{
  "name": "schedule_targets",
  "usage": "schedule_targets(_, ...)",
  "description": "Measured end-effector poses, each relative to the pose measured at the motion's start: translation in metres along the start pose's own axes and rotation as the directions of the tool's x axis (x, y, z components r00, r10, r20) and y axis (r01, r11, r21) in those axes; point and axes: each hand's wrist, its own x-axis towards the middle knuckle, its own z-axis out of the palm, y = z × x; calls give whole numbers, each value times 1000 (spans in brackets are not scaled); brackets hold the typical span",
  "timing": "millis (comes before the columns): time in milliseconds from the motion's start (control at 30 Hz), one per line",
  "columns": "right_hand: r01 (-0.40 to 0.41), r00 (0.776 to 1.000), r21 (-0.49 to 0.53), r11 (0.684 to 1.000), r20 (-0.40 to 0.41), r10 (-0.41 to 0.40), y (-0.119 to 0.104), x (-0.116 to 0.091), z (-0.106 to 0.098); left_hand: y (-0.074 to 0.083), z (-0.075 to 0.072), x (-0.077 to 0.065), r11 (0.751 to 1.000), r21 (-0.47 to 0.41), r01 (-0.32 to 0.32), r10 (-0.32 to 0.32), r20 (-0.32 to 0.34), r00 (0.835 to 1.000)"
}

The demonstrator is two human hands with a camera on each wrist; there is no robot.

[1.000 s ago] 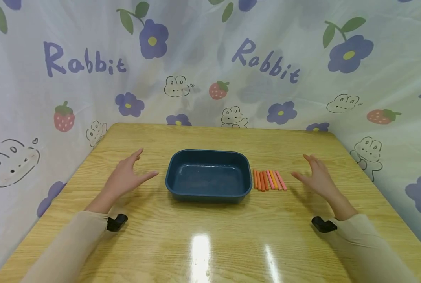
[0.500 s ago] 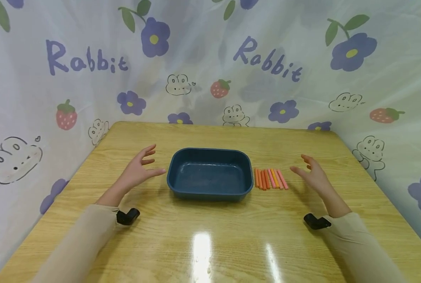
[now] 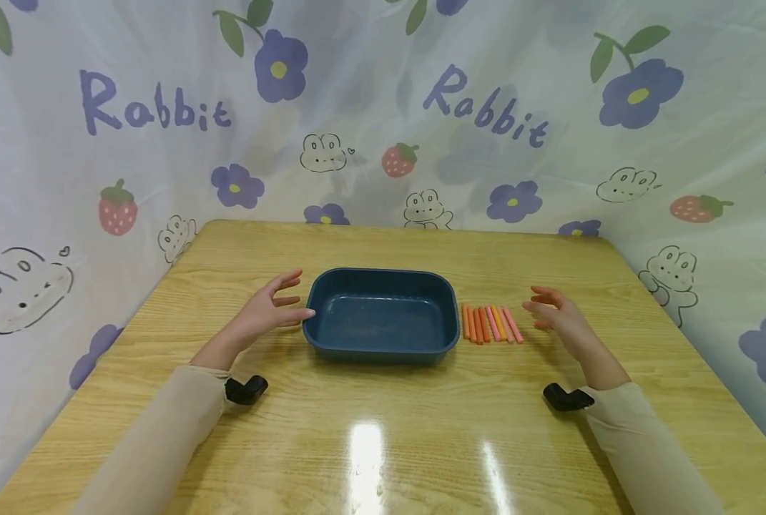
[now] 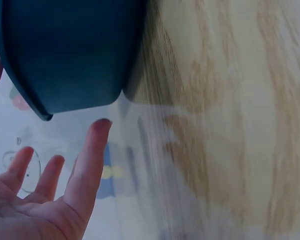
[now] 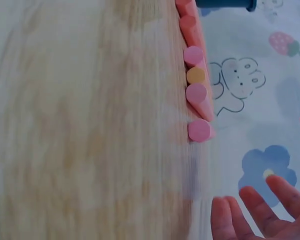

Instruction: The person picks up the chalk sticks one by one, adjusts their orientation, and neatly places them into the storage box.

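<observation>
A dark blue rectangular bin [image 3: 383,357] stands open-topped on the table. My left hand [image 3: 257,315] is at its left end, fingers spread and mostly straight. The thumb overlaps the bin's left rim in the head view, and fingertips lie close to the bin's wall [image 4: 75,55] in the left wrist view. To the bin's right lies a row of chalk-like sticks [image 3: 479,325] in orange, pink and yellow, side by side. Just right of that row is my right hand [image 3: 566,325], its fingers loosely bent and holding nothing. The nearest pink stick [image 5: 199,130] shows its round end in the right wrist view.
The wooden table [image 3: 292,436] extends around the bin. Behind and beside it hangs a white curtain [image 3: 357,93] printed with flowers, strawberries and rabbits. A black wrist mount [image 3: 246,390] sits at the left cuff, another black mount [image 3: 568,398] at the right.
My left hand has moved right, up to the bin's left end. My right hand has shifted slightly left toward the sticks, its fingers bending more. Bin and sticks stay in place.
</observation>
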Motion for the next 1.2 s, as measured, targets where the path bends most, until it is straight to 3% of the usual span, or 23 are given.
schedule_targets(167, -26, 996, 49, 998, 89, 22, 7, 4, -1, -1, 3, 2, 998, -56, 22, -21, 29, 999)
schedule_targets(667, -41, 977, -122, 992, 205, 65, 12, 13, 6, -2, 10, 7, 988, -114, 105, -96, 87, 992)
schedule_targets(967, -19, 981, -261, 965, 182, 69, 4, 17, 12, -3, 11, 10, 987, -119, 105, -95, 83, 992)
schedule_targets(1200, -109, 981, -255, 961, 130, 146, -7, 18, 16, -3, 12, 9, 986, -132, 103, -93, 85, 992)
